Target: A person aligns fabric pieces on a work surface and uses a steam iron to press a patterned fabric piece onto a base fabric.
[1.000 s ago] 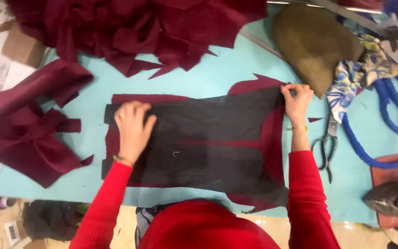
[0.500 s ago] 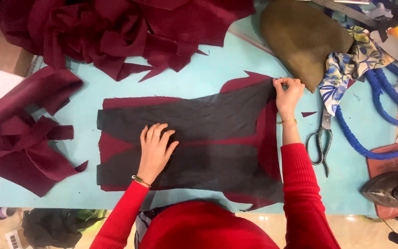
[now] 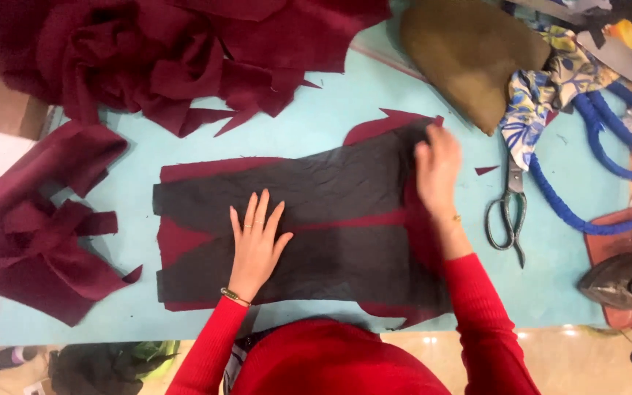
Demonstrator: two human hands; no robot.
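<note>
a dark grey fabric piece is spread flat on the table. it is laid over a maroon cut piece, whose edges show around it.

A turquoise table carries maroon cloth, scissors and blue cord.

Thin dark grey cloth, matt and faintly creased, lying over maroon fabric with a soft, felt-like nap. Bare left hand flat on the grey layer, right hand on its edge. Smooth, matt turquoise table underneath. Heaped maroon offcuts, same fuzzy, dull finish, raw-cut edges. Dull, darkened metal scissors. Olive-brown piece, suede-like and matt. Printed floral cloth, smoother, slight sheen. Thick blue cord, braided texture. Ribbed red knit sleeves.
</note>
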